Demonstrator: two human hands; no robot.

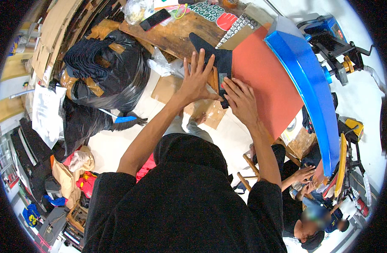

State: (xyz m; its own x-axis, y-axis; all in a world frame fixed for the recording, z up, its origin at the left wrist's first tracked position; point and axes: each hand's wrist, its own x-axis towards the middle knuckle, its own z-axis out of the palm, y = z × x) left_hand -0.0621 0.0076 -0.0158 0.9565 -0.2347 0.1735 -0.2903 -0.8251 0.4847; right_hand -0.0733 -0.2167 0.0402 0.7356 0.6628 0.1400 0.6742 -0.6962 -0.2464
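Reference landmark: red board (265,76)
Located along left edge of red board: black cloth (222,59), with small grey label (222,77) near its lower end; cannot tell overlap with board from edge-to-edge contact
Left hand (195,84): positioned left of red board, at near side of black cloth; set wide, with fingers spread and thumb extended toward lower end of cloth; cannot tell fingertip contact from hovering
Right hand (242,99): placed at near left edge of red board; set narrow, with fingers close together and fingertips on black cloth beside grey label; cannot tell pinching from pressing
Found along right edge of red board: blue panel (305,88), long and curved in view
Beyond and left of red board: wooden table (170,36), bearing phone (155,20); just beyond far left corner of board: patterned strip (239,30) and red hand-shaped cutout (226,21)
Well left of red board: black bag (128,69), with dark fabric stack (86,61) on top; nearer than bag, also left of board: blue brush (125,119)
On floor, near and left of red board: cardboard (213,116)
Nearer and right of red board: co-worker (290,211), with both hands close together below blue panel
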